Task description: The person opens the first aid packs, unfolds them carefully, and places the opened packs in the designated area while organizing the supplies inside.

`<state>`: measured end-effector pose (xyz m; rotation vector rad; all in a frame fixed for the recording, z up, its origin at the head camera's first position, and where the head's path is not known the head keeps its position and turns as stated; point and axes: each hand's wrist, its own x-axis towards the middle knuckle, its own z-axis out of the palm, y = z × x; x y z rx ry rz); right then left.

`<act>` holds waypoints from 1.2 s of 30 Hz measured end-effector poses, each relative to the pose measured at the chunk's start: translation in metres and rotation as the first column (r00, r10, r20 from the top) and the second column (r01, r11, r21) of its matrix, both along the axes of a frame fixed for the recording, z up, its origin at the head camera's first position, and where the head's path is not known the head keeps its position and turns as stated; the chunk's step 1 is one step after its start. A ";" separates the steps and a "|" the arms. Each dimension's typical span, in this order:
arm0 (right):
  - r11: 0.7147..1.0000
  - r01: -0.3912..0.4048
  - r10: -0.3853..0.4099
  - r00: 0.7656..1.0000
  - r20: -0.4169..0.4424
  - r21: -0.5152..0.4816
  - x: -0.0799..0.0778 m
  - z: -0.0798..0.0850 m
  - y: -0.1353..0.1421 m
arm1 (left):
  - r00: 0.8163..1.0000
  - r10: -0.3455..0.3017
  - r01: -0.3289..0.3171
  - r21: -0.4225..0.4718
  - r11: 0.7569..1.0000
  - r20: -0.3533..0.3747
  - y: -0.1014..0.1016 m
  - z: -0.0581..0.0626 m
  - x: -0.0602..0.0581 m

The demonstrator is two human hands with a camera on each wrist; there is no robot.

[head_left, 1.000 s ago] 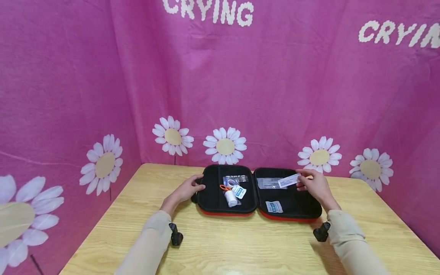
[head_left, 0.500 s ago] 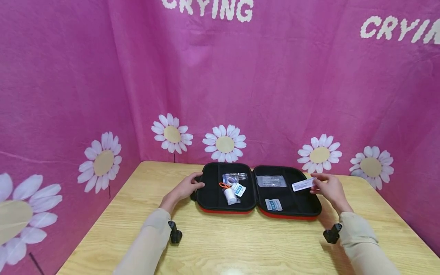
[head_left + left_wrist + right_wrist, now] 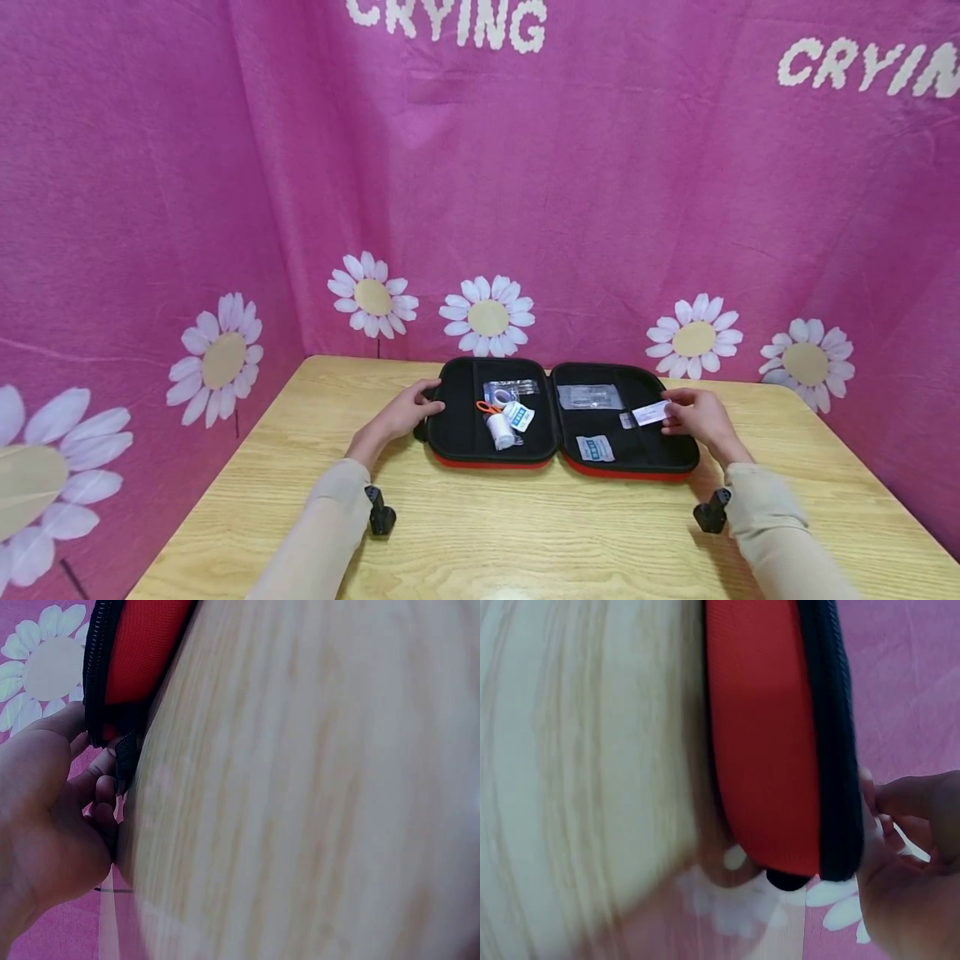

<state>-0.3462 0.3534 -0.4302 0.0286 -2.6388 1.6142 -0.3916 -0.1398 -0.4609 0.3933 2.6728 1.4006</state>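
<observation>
A red case with a black lining (image 3: 453,417) lies unfolded flat on the table. My left hand (image 3: 401,414) grips its left rim, thumb on top; in the left wrist view its fingers curl by a black strap (image 3: 126,757) on the case's side. Over the right half, my right hand (image 3: 697,418) pinches a small white printed packet (image 3: 651,412). A dark band crosses the packet near its left end. In the right wrist view the case's red side (image 3: 765,742) hides the packet, with my fingers behind the rim.
The left half holds orange-handled scissors (image 3: 489,407), a white roll (image 3: 501,432), a tape roll (image 3: 504,397) and a white-blue sachet (image 3: 519,414). In the right half lie a clear packet (image 3: 590,397) and another sachet (image 3: 596,448). A pink curtain (image 3: 585,208) stands behind the table (image 3: 540,533).
My right hand carried the packet rightward from near the clear packet, then slightly back left and down to the dark band. My left hand stayed on the rim.
</observation>
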 end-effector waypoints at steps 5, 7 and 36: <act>0.999 0.011 -0.011 1.000 0.016 0.050 -0.002 -0.004 -0.011 | 1.000 0.003 -0.003 0.004 1.000 0.004 0.000 0.001 0.000; 0.998 0.014 -0.015 1.000 0.017 0.068 -0.003 -0.006 -0.015 | 1.000 0.004 -0.004 0.006 1.000 0.005 0.000 0.001 0.000; 0.982 0.050 -0.060 0.997 0.054 0.182 -0.013 -0.011 -0.055 | 1.000 0.008 -0.008 0.011 1.000 0.018 -0.001 -0.001 0.000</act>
